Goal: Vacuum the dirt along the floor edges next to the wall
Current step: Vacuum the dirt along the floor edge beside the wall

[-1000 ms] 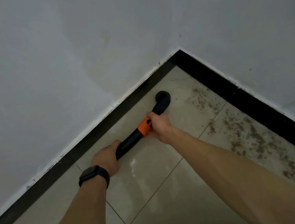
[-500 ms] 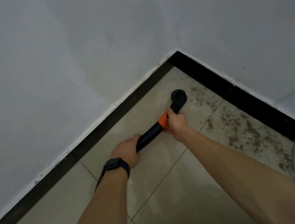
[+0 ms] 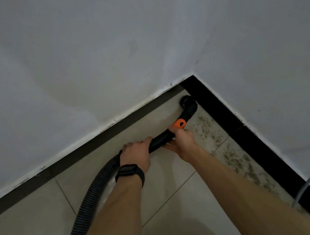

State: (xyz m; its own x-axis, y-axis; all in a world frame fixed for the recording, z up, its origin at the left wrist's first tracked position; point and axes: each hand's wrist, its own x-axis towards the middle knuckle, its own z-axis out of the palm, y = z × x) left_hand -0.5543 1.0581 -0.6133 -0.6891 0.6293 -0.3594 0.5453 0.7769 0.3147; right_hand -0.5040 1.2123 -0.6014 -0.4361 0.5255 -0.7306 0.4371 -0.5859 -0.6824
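Dirt scattered as brown specks over the tiled floor on the right, hugging the black skirting from just near of the corner back toward the near right. Starting at the left: ribbed black hose rising from the near edge and curving far and right, close beside the left forearm. Next, left hand, seen from the back, fingers curled over the near end of the black tube and gripping it; dark watch on that wrist, thin ring on one finger. Further right, right hand wrapped around the same tube from below, thumb on top, just short of the orange collar. Beyond the collar, tube bending far and ending in the round nozzle, set down on the floor in the far corner, touching or almost touching the black skirting, with the nearest specks just right of the tube. Grey skirting running under the left wall. At the far right, pale cable hanging across the right wall down to the floor.
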